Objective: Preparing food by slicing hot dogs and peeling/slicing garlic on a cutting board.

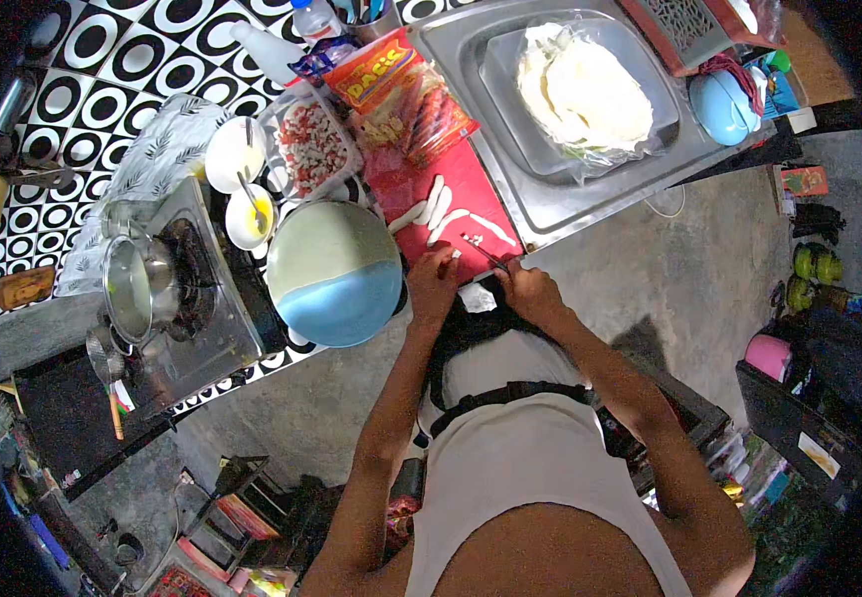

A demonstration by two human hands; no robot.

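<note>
On the red cutting board (475, 175), several pale strips of food (446, 205) lie scattered, with small cut pieces (473, 239) close to the near edge. My right hand (531, 287) grips a small knife (484, 250), its blade pointing up and left over the board beside those pieces. My left hand (432, 280) rests at the board's near left corner, its fingertips closed on a small white piece (456, 254). A printed plastic food package (405, 97) lies across the board's far end. Left of the board is a round green and blue plate (334, 272).
A clear container of diced red and white food (311, 145) and two bowls with spoons (250, 216) stand left. Further left, a metal pot (132, 287) sits on a gas stove (214, 328). At right, the steel sink (509, 186) holds a plastic tub (498, 89) with a bagged pale mass.
</note>
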